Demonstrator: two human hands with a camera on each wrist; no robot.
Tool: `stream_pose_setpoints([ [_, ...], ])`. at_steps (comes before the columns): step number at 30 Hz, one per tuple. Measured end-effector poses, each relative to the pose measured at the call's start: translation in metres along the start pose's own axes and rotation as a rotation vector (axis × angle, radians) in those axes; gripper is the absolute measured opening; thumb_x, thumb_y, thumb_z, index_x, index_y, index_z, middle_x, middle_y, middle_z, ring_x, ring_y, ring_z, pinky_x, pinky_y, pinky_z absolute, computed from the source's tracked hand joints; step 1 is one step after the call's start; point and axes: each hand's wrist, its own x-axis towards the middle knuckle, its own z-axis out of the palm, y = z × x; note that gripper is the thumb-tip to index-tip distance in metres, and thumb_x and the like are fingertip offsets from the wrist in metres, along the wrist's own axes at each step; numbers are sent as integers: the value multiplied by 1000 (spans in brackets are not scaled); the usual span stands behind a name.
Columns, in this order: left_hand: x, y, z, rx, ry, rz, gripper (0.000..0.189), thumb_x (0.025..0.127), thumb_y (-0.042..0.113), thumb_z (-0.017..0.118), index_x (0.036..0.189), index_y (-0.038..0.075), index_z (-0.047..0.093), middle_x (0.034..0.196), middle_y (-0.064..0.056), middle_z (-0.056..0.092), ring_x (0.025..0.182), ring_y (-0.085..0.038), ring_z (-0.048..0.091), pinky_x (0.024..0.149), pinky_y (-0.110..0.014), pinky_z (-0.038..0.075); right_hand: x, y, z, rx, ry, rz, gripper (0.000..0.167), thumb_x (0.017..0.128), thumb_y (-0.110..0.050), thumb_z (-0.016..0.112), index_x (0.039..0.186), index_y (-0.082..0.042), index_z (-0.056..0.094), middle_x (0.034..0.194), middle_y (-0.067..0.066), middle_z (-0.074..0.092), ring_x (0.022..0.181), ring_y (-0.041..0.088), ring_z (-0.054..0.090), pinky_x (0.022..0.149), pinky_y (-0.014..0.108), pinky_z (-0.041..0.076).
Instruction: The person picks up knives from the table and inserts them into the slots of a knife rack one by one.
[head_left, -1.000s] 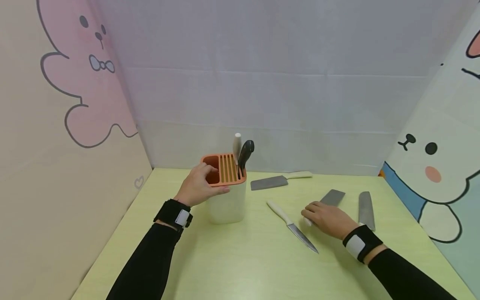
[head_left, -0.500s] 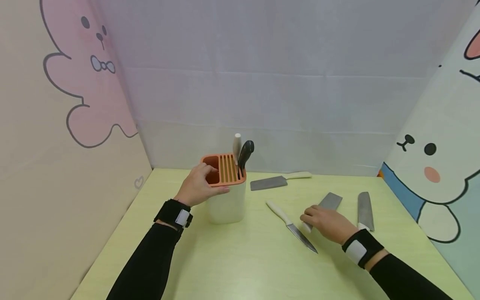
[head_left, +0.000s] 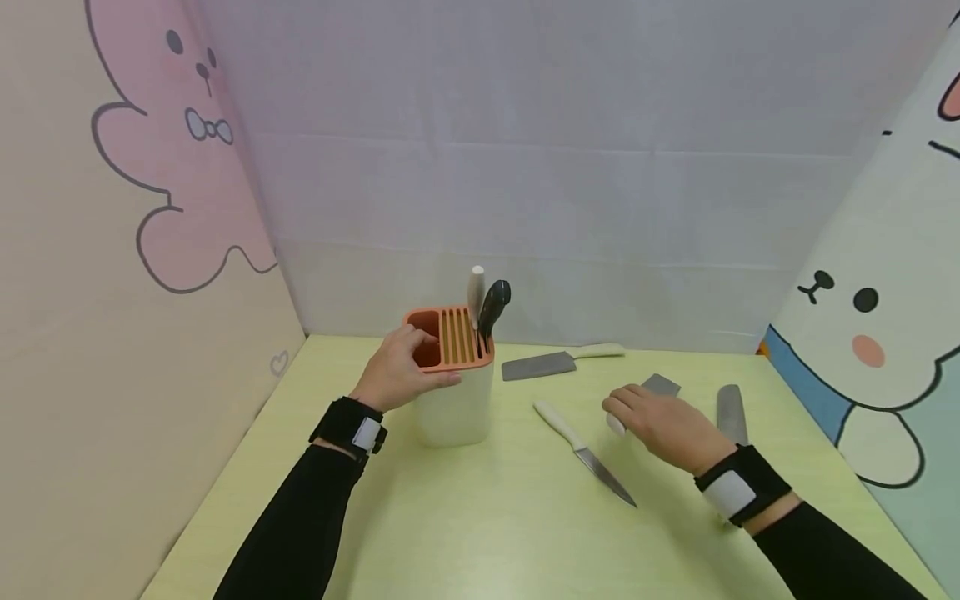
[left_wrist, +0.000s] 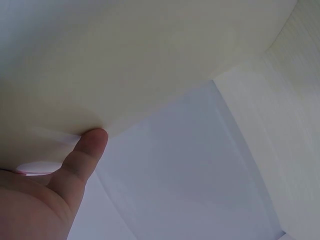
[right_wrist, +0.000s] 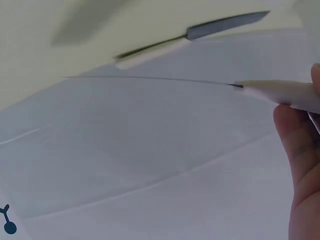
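Note:
My left hand [head_left: 405, 371] pinches the orange rim of a white knife holder [head_left: 453, 408], its fingers inside the open compartment and thumb on the outer wall. In the left wrist view the thumb [left_wrist: 85, 157] presses the pale wall. A white-handled knife and a black-handled tool [head_left: 495, 304] stand in the holder's right slots. My right hand [head_left: 667, 429] grips the white handle of a cleaver [head_left: 662, 384], mostly hidden by the hand. In the right wrist view this cleaver [right_wrist: 287, 94] shows its blade edge-on, raised off the table.
A white-handled paring knife [head_left: 585, 454] lies between the holder and my right hand, its point toward me. Behind it rests another cleaver [head_left: 540, 365]. Right of my hand lies a broad-bladed knife [head_left: 731, 412], partly covered by my wrist. Printed cloth walls surround the table.
My right hand has lifted the cleaver off the table, its wrist shifting slightly to the right. My left hand stays on the holder's rim.

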Motion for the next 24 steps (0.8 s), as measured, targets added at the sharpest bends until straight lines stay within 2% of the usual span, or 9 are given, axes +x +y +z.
stream_pose_setpoints([
  [1, 0, 0, 0, -1, 1, 1, 72, 67, 61, 78, 114, 10, 61, 116, -4, 53, 107, -24, 49, 84, -41, 52, 2, 1, -6, 2, 13, 3, 56, 68, 16, 77, 116, -3, 55, 109, 11, 60, 100, 25, 60, 60, 26, 52],
  [3, 1, 0, 1, -4, 2, 2, 72, 67, 62, 78, 114, 10, 61, 116, -4, 53, 107, -25, 49, 84, -41, 52, 5, 2, -18, -2, 43, -4, 45, 78, 13, 71, 118, -1, 54, 112, 13, 59, 102, 26, 60, 60, 28, 53],
  [6, 1, -1, 1, 0, 5, 2, 73, 67, 62, 78, 114, 9, 61, 116, -4, 54, 107, -25, 49, 84, -41, 52, 11, 4, -36, -5, 103, -26, 20, 99, 3, 45, 117, 1, 54, 112, 13, 59, 103, 26, 60, 65, 31, 55],
  [8, 1, 0, 1, 1, 2, 2, 73, 67, 62, 78, 114, 9, 61, 116, -4, 53, 107, -25, 49, 84, -42, 52, 17, 4, -46, -13, 159, -44, 34, 105, -8, 24, 115, 2, 56, 111, 12, 60, 102, 25, 61, 67, 32, 56],
  [10, 0, 1, 0, -2, -2, 0, 73, 67, 61, 79, 115, 9, 61, 117, -5, 53, 108, -26, 49, 85, -42, 52, 23, 4, -55, -17, 236, -67, 42, 106, -12, 18, 111, 2, 58, 107, 11, 62, 98, 24, 63, 68, 34, 56],
  [15, -1, 3, 0, -7, -9, -4, 72, 68, 59, 79, 116, 9, 60, 118, -5, 53, 109, -26, 49, 86, -42, 52, 40, 1, -74, 4, 426, -89, 34, 104, -27, 41, 102, -1, 63, 92, 4, 65, 77, 15, 63, 57, 30, 54],
  [17, 0, 2, 0, -6, -8, -1, 71, 69, 58, 79, 115, 9, 60, 118, -5, 53, 109, -26, 49, 85, -42, 53, 45, -1, -81, 43, 469, -55, 37, 101, -36, 48, 101, -3, 65, 89, 2, 65, 72, 13, 62, 55, 30, 54],
  [20, 0, 2, -1, -13, -7, 3, 69, 69, 57, 80, 114, 9, 61, 117, -5, 53, 108, -26, 50, 85, -41, 53, 50, -2, -89, 131, 511, 30, 45, 97, -46, 52, 103, -4, 66, 90, 4, 67, 71, 14, 63, 56, 30, 53],
  [24, 0, 3, -2, -28, -15, 4, 68, 69, 55, 81, 114, 9, 60, 117, -5, 53, 109, -26, 50, 85, -41, 53, 57, -5, -103, 222, 588, 102, 51, 93, -51, 56, 104, -2, 67, 95, 5, 69, 71, 12, 62, 58, 24, 49],
])
